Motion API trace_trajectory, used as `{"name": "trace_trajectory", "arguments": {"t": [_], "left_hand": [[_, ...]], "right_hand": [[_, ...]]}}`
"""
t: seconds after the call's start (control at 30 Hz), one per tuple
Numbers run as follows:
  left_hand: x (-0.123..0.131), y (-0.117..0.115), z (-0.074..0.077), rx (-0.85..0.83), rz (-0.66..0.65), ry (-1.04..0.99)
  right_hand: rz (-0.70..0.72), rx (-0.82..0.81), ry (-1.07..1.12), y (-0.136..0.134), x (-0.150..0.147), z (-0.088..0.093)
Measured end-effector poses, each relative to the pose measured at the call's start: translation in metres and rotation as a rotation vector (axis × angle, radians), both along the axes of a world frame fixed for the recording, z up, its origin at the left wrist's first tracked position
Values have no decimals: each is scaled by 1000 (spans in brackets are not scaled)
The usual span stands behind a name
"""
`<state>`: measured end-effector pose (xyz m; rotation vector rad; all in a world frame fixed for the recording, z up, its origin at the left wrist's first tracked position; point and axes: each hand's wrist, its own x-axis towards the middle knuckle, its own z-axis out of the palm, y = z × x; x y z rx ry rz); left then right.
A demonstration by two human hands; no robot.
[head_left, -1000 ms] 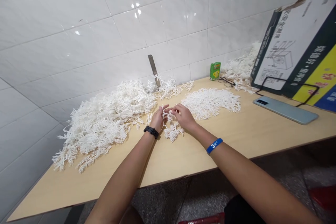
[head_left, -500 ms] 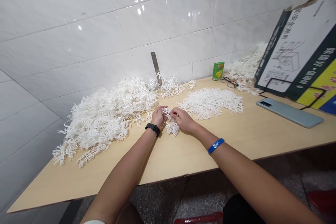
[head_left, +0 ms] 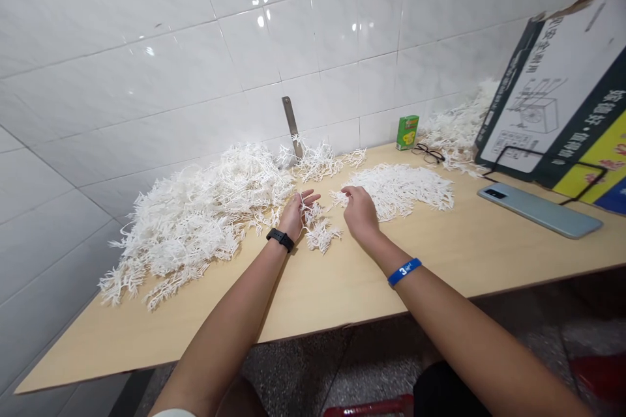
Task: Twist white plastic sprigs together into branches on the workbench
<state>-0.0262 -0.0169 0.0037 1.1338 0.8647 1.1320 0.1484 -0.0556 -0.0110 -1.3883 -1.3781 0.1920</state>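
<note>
My left hand (head_left: 293,214), with a black watch at its wrist, holds a white branched plastic piece (head_left: 311,210) near the thumb while its other fingers stretch out. Just below it, a small cluster of white branched pieces (head_left: 321,236) lies on the table. My right hand (head_left: 360,212) is at the left edge of a flat heap of small white pieces (head_left: 403,189). Its fingers are curled together, and whatever is between the fingertips is hidden. A large tangled pile of white branched pieces (head_left: 210,208) spreads to the left of my left hand.
A metal ruler (head_left: 290,120) leans on the tiled wall behind a smaller white clump (head_left: 315,161). Toward the right are a green box (head_left: 407,133), eyeglasses (head_left: 429,154), more white pieces (head_left: 457,120), a phone (head_left: 538,210), a black wire stand (head_left: 548,152) and a large carton (head_left: 548,91).
My right hand has moved right, away from my left hand, to the edge of the flat heap. My left hand's fingers have spread and it has shifted slightly left.
</note>
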Motion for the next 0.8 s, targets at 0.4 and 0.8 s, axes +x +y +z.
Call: {"name": "trace_trajectory", "arguments": {"t": [0.4,0.8], "left_hand": [[16,-16,3,70,-270,-84],[19,-9,-8,145,-81,-25]], "right_hand": [[488,-94,89,-7,-30,10],[401,-227,143,-2,-32,7]]}}
